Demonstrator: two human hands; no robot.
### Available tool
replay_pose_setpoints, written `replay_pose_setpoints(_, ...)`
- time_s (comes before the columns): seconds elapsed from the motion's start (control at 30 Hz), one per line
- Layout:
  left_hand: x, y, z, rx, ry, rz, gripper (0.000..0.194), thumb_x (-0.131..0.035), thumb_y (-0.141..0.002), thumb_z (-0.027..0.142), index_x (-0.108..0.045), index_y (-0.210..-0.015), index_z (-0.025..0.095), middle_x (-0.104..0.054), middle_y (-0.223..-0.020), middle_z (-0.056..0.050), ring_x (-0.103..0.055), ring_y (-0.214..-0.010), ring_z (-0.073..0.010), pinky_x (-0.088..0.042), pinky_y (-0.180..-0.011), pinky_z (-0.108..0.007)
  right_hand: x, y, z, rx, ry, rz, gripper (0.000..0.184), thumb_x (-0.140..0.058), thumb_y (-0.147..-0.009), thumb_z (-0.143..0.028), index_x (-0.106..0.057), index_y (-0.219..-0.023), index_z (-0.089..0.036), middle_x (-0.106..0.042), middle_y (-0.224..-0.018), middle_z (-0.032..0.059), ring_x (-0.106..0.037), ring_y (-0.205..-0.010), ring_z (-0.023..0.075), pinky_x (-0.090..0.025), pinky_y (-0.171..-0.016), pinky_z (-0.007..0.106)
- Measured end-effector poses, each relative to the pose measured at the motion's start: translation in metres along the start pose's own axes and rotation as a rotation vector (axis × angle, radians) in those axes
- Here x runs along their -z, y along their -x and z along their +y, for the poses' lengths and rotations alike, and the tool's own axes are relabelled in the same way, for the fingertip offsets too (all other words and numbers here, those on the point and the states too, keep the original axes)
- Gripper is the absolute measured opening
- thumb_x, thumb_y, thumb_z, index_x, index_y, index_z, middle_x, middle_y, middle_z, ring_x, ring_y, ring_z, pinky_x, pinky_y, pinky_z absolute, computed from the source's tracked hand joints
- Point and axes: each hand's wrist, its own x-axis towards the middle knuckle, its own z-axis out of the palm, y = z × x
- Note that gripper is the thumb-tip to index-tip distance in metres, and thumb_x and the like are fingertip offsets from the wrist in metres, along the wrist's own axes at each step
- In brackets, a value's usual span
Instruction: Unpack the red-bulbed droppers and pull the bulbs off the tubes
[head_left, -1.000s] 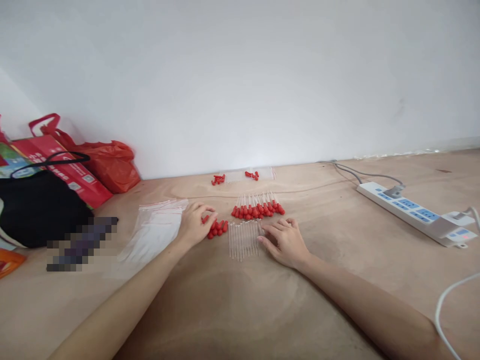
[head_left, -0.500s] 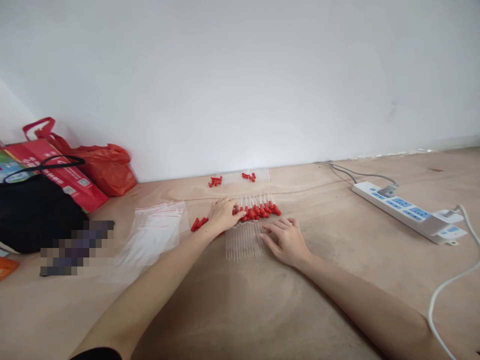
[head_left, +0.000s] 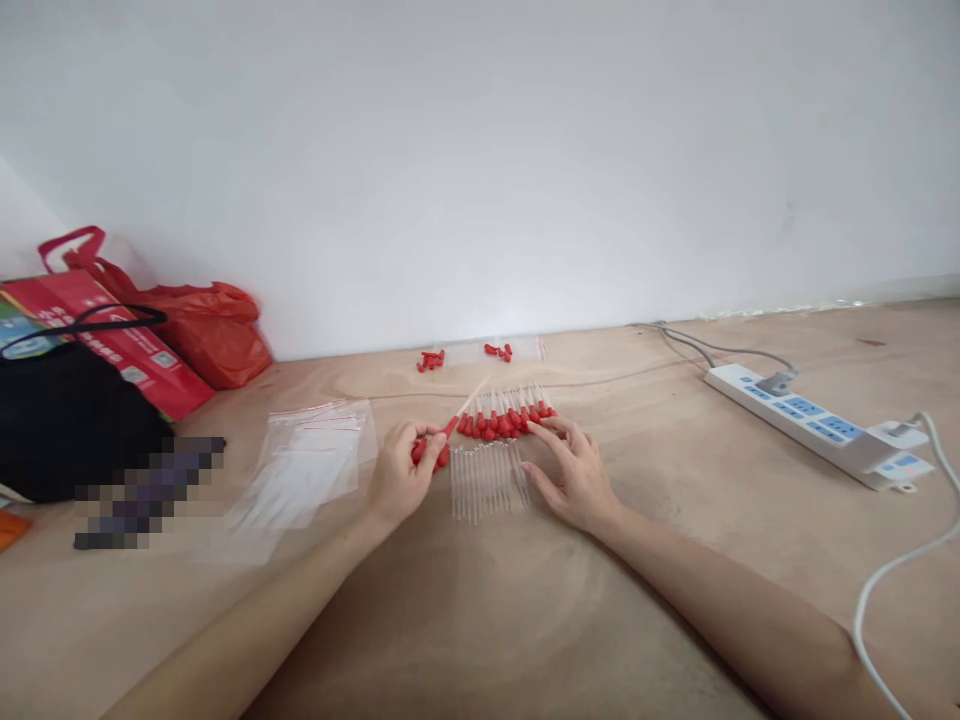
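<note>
Since half a second ago: my left hand is back off the left end of the finished row and now has a dropper in it; my right forefinger is further forward. Clock centre = the bare clear tubes.

Left hand, 9 o'clock: thumb and fingers closed on the dropper's red bulb, clear stem angled up toward 1. Loose red bulbs sit under and beside those fingers, 10 o'clock.

Right hand, 3 o'clock: fingers spread, gripping nothing. Forefinger tip is at the right end of the row of droppers; can't tell if it touches. Thumb tip just beside the bare tubes.

Row lies at 12 to 1, bulbs toward me, stems away. Bare tubes lie side by side on the table.

Rest: flat clear bag at 12 by the wall, small red bulb piles around it. Zip bags at 9, past my left hand. Red plastic bag at 10. Power strip near 2.
</note>
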Motion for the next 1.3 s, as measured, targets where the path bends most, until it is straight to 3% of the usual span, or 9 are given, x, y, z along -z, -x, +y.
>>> replay_pose_setpoints(0.1,0.004,0.022,0.0,-0.292,-0.087,-0.073,0.013,-0.046,-0.082,0.028,-0.053,-0.082,0.017,-0.06,-0.078,-0.004,-0.055,-0.077,-0.0167,-0.042,-0.071,-0.031,0.002,0.0,-0.003,0.081,0.045,0.003,0.054,-0.047,-0.078,-0.041,-0.036,-0.127,-0.02,-0.041,-0.124,0.0136,-0.043,-0.109,0.0235,-0.035,-0.086,0.039)
replay_pose_setpoints(0.17,0.001,0.03,0.002,-0.436,-0.125,-0.099,0.009,-0.046,-0.082,0.024,-0.052,-0.084,0.017,-0.061,-0.079,-0.004,-0.054,-0.079,-0.0171,-0.041,-0.073,-0.031,0.003,0.0,-0.007,0.16,0.081,-0.024,0.053,-0.049,-0.078,-0.042,-0.039,-0.126,-0.022,-0.038,-0.127,0.0126,-0.04,-0.113,0.0242,-0.031,-0.091,0.042)
replay_pose_setpoints(0.37,-0.008,0.029,0.009,-0.65,-0.141,-0.098,0.005,-0.047,-0.082,0.016,-0.051,-0.084,0.018,-0.063,-0.08,-0.002,-0.053,-0.078,-0.0156,-0.039,-0.073,-0.03,0.0,-0.001,-0.011,0.322,0.105,-0.056,0.028,-0.05,-0.08,-0.04,-0.056,-0.105,-0.03,-0.048,-0.122,0.0049,-0.042,-0.111,0.0206,-0.017,-0.099,0.048)
replay_pose_setpoints(0.5,-0.009,0.029,0.01,-0.679,-0.134,-0.101,0.006,-0.048,-0.082,0.016,-0.053,-0.085,0.018,-0.064,-0.08,-0.001,-0.053,-0.078,-0.0148,-0.039,-0.075,-0.031,-0.003,-0.002,-0.01,0.332,0.095,-0.061,0.018,-0.05,-0.081,-0.035,-0.062,-0.093,-0.029,-0.058,-0.109,0.0017,-0.046,-0.106,0.0185,-0.013,-0.1,0.048)
replay_pose_setpoints(0.7,-0.014,0.029,0.013,-0.665,-0.214,-0.166,0.024,-0.049,-0.081,0.029,-0.056,-0.101,0.018,-0.059,-0.109,-0.008,-0.047,-0.105,-0.0214,-0.035,-0.09,-0.039,0.001,-0.002,-0.015,0.336,0.052,-0.09,0.018,-0.048,-0.082,-0.033,-0.062,-0.091,-0.029,-0.06,-0.104,0.0012,-0.048,-0.102,0.0175,-0.014,-0.1,0.048)
replay_pose_setpoints(0.9,-0.019,0.031,0.012,-0.653,-0.194,-0.167,0.014,-0.047,-0.083,0.025,-0.061,-0.082,0.021,-0.065,-0.095,-0.002,-0.051,-0.099,-0.0178,-0.033,-0.093,-0.038,0.0,0.0,-0.016,0.355,0.041,-0.085,0.014,-0.049,-0.082,-0.032,-0.063,-0.085,-0.029,-0.065,-0.088,-0.0034,-0.05,-0.096,0.0169,-0.012,-0.099,0.048)
replay_pose_setpoints(1.3,-0.012,0.033,0.016,-0.68,-0.204,-0.163,0.018,-0.044,-0.084,0.022,-0.059,-0.074,0.021,-0.066,-0.084,0.001,-0.054,-0.086,-0.0174,-0.031,-0.09,-0.041,0.003,0.001,-0.017,0.44,0.031,-0.01,0.018,-0.047,-0.083,-0.029,-0.064,-0.077,-0.028,-0.067,-0.079,-0.0062,-0.051,-0.089,0.0163,-0.01,-0.097,0.048)
